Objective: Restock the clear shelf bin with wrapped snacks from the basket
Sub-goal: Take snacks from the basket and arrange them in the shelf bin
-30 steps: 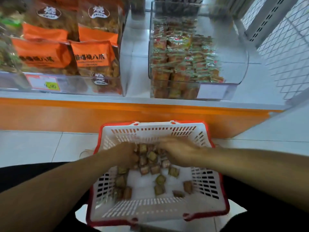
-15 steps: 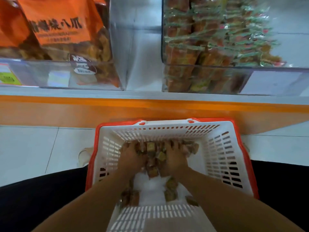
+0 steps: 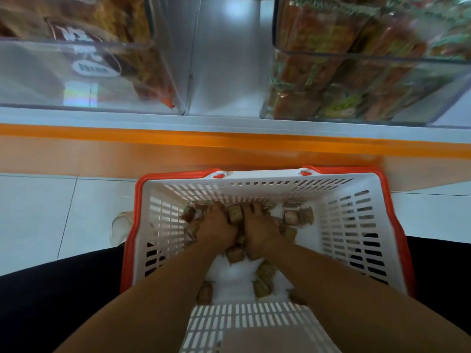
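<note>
Both hands, left (image 3: 215,229) and right (image 3: 260,230), cup together in the basket (image 3: 356,217), fingers curled around a heap of snacks (image 3: 235,214) (scooping many at once); the bin (image 3: 369,56) waits above.

Snacks (image 3: 265,273) in basket (image 3: 356,225), before shelf bin (image 3: 382,85)

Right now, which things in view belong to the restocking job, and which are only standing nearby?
Belong to the job:
left hand
right hand
wrapped snacks
basket
clear shelf bin

Only nearby:
second clear bin with large snack bags
orange shelf edge
tiled floor
</note>
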